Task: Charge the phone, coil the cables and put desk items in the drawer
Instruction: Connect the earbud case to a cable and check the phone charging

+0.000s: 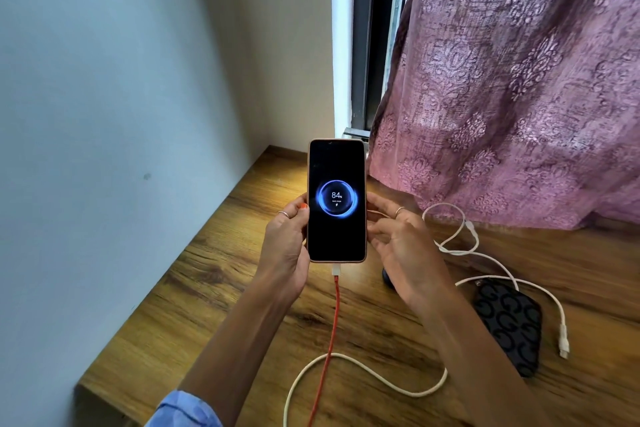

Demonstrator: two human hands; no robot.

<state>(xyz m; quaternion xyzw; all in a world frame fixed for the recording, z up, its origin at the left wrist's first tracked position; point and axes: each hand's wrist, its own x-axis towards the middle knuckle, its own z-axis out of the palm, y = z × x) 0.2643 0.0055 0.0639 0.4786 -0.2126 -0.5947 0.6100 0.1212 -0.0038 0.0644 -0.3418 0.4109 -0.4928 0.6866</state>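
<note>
- The left hand (287,246), at centre frame, grips the left edge of the phone (337,201): its thumb lies on the edge and the other fingers are hidden behind the case.
- The phone is held upright above the worktop (214,291), just left of centre. Its screen shows a charging ring reading 84, and the red cable (334,319) is plugged into its bottom edge, so I judge the charging step done.
- The red cable runs off the lower edge of the frame; its plug end and any socket are cut off.
- The right hand (401,246) has loosely bent fingers at the phone's right edge; whether they clasp it or merely touch is hard to tell.
- A white cable (374,374) lies in loose loops from the lower centre to the right, uncoiled, so coiling is left.
- At lower right a dark patterned case (509,326) rests on the worktop, not yet stowed. No drawer is in view.
- A small dark object beneath the right hand is mostly hidden.
</note>
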